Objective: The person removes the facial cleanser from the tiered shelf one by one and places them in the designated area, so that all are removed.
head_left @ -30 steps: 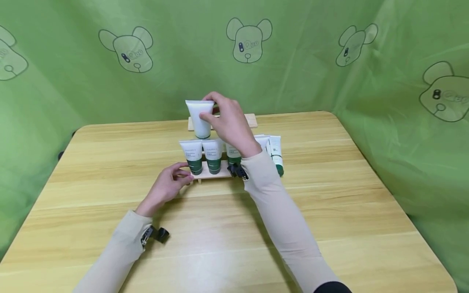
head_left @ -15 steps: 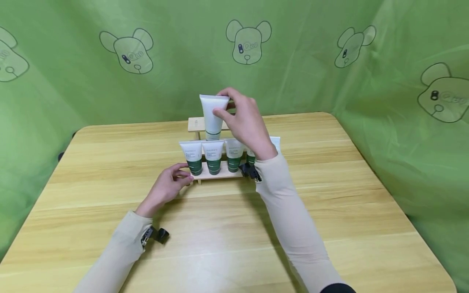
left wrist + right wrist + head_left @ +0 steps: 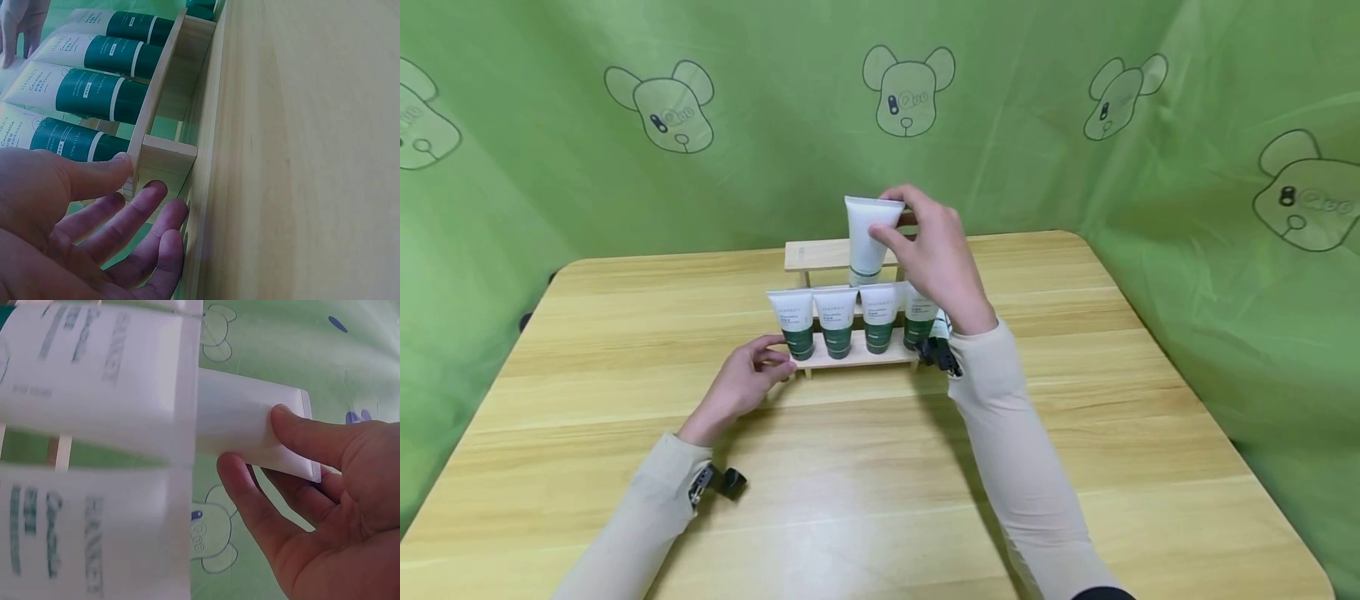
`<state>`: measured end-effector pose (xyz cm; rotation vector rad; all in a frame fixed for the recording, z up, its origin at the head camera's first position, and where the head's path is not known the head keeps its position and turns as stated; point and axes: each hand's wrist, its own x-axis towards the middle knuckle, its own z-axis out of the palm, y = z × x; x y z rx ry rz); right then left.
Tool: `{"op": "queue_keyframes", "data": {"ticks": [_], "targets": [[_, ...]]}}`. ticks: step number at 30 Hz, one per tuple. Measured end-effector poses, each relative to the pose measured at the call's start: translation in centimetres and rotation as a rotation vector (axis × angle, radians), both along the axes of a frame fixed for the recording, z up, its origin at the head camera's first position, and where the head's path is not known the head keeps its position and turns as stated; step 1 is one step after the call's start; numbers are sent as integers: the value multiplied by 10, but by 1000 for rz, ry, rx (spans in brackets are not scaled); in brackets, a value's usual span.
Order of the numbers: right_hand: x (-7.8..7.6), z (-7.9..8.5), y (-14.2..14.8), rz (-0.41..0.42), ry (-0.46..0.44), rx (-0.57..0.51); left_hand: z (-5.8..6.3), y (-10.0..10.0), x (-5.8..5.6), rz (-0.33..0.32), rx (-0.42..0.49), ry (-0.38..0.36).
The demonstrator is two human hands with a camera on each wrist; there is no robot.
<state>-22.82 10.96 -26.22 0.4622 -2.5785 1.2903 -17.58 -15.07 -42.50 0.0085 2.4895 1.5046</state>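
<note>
My right hand (image 3: 938, 250) pinches a white squeeze tube (image 3: 867, 229) near its flat crimped end, thumb on the near side. Cap end down, the tube hangs over the middle step of a tiered wooden rack (image 3: 820, 252), behind the front row. Along the rack's front step stand several white-and-green tubes (image 3: 837, 312), caps down. At that step's left end is my left hand (image 3: 748, 375). In the left wrist view its thumb (image 3: 103, 178) presses the shelf's end, with the other fingers curled below and behind it.
Partly behind my right wrist, another tube (image 3: 940, 325) shows just right of the rack. The rack stands on a light wooden table (image 3: 865, 467), with a green curtain (image 3: 775, 125) printed with bear heads behind and beside it.
My right hand has carried the tube rightward behind the front row, uncovering more of the rack's top step and front tubes. My left hand has stayed at the rack's left end.
</note>
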Motion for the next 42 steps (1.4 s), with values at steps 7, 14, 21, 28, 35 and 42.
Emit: {"op": "queue_keyframes", "data": {"ticks": [7, 14, 21, 28, 35, 42], "targets": [[0, -4, 18, -49, -7, -13, 1, 0, 0, 2, -5, 0], [-2, -11, 38, -77, 18, -23, 0, 0, 0, 1, -11, 4], [2, -15, 54, -130, 31, -30, 0, 0, 0, 4, -1, -4], [3, -18, 70, -190, 21, -32, 0, 0, 1, 2, -10, 3], [5, -17, 86, -253, 27, -62, 0, 0, 1, 3, -11, -4], [6, -15, 100, -290, 2, -116, 1, 0, 1, 7, -11, -13]]}}
